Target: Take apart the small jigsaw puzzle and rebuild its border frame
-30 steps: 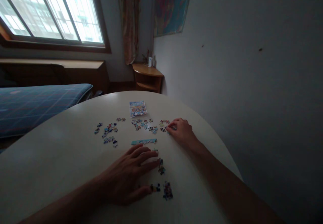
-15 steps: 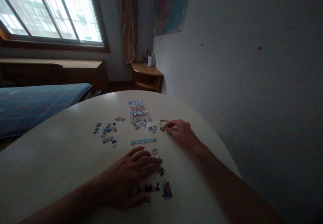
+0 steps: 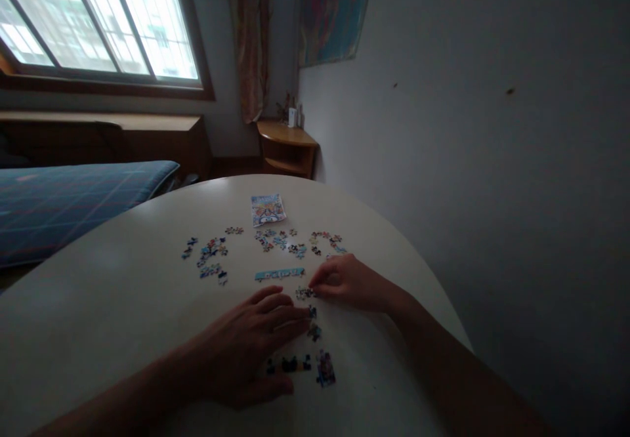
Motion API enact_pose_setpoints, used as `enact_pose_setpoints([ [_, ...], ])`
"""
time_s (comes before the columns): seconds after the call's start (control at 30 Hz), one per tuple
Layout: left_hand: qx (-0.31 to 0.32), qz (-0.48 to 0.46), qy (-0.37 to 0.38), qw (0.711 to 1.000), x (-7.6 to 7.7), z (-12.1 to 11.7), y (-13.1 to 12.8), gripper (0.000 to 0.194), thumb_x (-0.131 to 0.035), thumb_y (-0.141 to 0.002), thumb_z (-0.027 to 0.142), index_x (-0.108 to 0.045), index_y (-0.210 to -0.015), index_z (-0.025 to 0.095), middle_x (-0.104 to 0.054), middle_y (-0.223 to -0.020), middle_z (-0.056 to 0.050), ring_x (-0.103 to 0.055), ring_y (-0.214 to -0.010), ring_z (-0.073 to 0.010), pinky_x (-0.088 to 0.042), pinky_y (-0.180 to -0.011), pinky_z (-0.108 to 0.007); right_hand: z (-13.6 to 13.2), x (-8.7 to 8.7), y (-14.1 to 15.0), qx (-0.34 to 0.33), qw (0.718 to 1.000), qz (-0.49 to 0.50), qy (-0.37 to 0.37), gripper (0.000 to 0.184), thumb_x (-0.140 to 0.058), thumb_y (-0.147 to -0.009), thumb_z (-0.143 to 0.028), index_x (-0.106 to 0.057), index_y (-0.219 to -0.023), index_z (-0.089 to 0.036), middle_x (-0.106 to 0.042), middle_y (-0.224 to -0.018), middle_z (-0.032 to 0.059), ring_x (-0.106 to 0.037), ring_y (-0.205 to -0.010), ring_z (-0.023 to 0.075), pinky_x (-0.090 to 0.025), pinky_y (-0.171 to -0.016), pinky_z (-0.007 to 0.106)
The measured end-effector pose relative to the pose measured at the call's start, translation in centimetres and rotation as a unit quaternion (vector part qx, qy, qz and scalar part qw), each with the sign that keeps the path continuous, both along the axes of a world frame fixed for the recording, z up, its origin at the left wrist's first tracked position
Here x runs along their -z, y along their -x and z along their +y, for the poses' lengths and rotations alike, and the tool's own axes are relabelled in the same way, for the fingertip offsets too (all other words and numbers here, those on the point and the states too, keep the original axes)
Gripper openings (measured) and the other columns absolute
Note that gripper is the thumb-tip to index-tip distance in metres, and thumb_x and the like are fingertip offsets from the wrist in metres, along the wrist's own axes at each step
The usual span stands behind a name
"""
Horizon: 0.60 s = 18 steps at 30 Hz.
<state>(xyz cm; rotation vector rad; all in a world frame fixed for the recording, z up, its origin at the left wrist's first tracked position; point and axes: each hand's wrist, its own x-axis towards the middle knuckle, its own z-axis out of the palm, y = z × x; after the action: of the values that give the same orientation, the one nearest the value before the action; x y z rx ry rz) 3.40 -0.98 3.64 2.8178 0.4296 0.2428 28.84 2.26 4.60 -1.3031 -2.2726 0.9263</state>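
Note:
My left hand (image 3: 263,338) lies on the table with its fingers stretched out, its fingertips beside a small dark puzzle piece (image 3: 312,312). My right hand (image 3: 347,283) pinches a puzzle piece (image 3: 310,292) between thumb and fingertips, right against a light piece (image 3: 300,293); whether the two are joined I cannot tell. Above them lies a joined turquoise strip of puzzle pieces (image 3: 279,274). Another loose piece (image 3: 314,332) sits below the left fingertips. Near my left thumb are a dark joined row (image 3: 289,364) and a purplish joined block (image 3: 325,368).
Loose puzzle pieces lie in groups at the left (image 3: 211,253), the middle (image 3: 280,239) and the right (image 3: 327,237). A printed picture sheet (image 3: 268,210) rests behind them on the round white table (image 3: 147,306). A wall (image 3: 492,174) runs along the right; a blue mattress (image 3: 83,207) stands at left.
My right hand has come from the right-hand group of pieces toward me and left, bringing a puzzle piece beside the light piece. My left hand has stayed in place.

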Motion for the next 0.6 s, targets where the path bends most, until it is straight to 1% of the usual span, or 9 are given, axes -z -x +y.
enact_pose_setpoints([
  [0.17, -0.003, -0.019, 0.001, 1.0, 0.13, -0.04, 0.05, 0.064, -0.061, -0.089, 0.049, -0.045, -0.143, 0.02, -0.057, -0.142, -0.011, -0.054, -0.126, -0.0329, -0.034, -0.114, -0.056, -0.05, 0.18, 0.0, -0.033, 0.999, -0.022, -0.02, 0.015, -0.069, -0.082, -0.02, -0.08, -0.092, -0.021, -0.078, -0.085, 0.0028, -0.07, -0.08, 0.0146, -0.05, -0.078, 0.025],
  [0.27, -0.001, -0.027, -0.001, 1.0, 0.16, -0.06, 0.09, 0.063, -0.061, -0.089, 0.048, -0.045, -0.143, 0.02, -0.057, -0.142, -0.011, -0.055, -0.125, -0.0329, -0.035, -0.113, -0.056, -0.1, 0.23, 0.05, -0.048, 0.999, -0.013, -0.014, 0.015, -0.068, -0.083, -0.021, -0.079, -0.093, -0.021, -0.077, -0.086, 0.0027, -0.07, -0.082, 0.0146, -0.05, -0.079, 0.025],
  [0.43, -0.002, -0.027, -0.004, 1.0, 0.2, -0.1, 0.08, 0.063, -0.061, -0.088, 0.047, -0.046, -0.142, 0.019, -0.056, -0.142, -0.011, -0.055, -0.124, -0.0332, -0.036, -0.112, -0.055, -0.29, 0.13, -0.03, -0.051, 0.999, 0.005, 0.006, 0.017, -0.066, -0.083, -0.02, -0.079, -0.094, -0.02, -0.077, -0.087, 0.0031, -0.069, -0.08, 0.0142, -0.05, -0.074, 0.024],
  [0.6, -0.005, -0.027, -0.005, 1.0, 0.23, -0.14, 0.06, 0.062, -0.061, -0.088, 0.046, -0.046, -0.142, 0.02, -0.058, -0.14, -0.011, -0.056, -0.123, -0.0331, -0.036, -0.112, -0.056, -0.36, 0.22, 0.3, -0.053, 0.998, -0.017, -0.02, 0.015, -0.068, -0.082, -0.018, -0.08, -0.09, -0.021, -0.076, -0.081, 0.002, -0.068, -0.079, 0.0144, -0.048, -0.077, 0.026],
])
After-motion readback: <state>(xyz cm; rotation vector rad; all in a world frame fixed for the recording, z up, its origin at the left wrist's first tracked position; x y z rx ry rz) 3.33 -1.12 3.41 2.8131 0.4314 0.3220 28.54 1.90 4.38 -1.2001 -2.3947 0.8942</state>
